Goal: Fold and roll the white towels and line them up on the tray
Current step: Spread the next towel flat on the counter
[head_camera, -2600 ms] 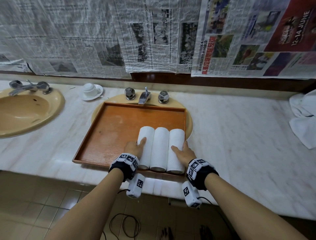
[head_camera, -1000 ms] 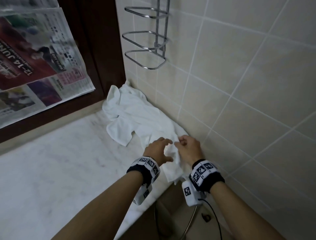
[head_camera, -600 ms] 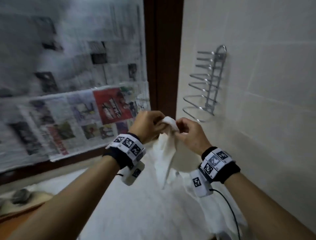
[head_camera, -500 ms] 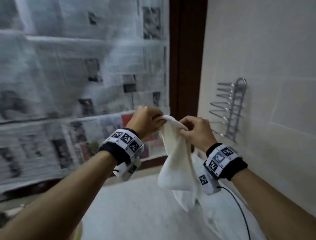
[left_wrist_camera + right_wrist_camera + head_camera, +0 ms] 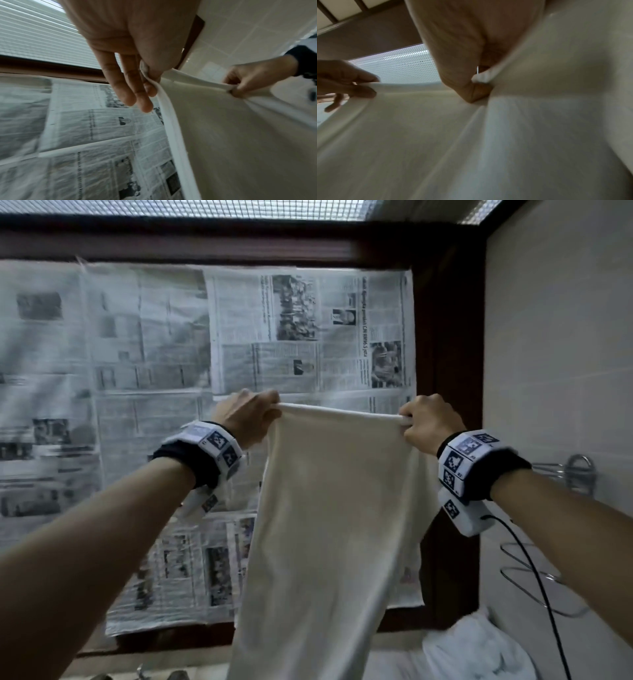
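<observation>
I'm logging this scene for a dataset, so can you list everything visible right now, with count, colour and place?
Towel: one, white, held up in the air by its top corners, hanging straight down.
Towel pile: one heap, white, crumpled on the counter at lower right.
Newspaper sheets: several, grey print, covering the surface behind the towel.
Wooden frame: one, dark brown, around the newspaper.
Wire rack: one, chrome, on the tiled wall at right.
Tiled wall: one, pale beige, right side.
Taps: metal, bottom edge, count unclear.
Left hand: one, pinches the towel's left top corner.
Right hand: one, grips the right top corner.
Wrist bands: two, black with white marker blocks.
</observation>
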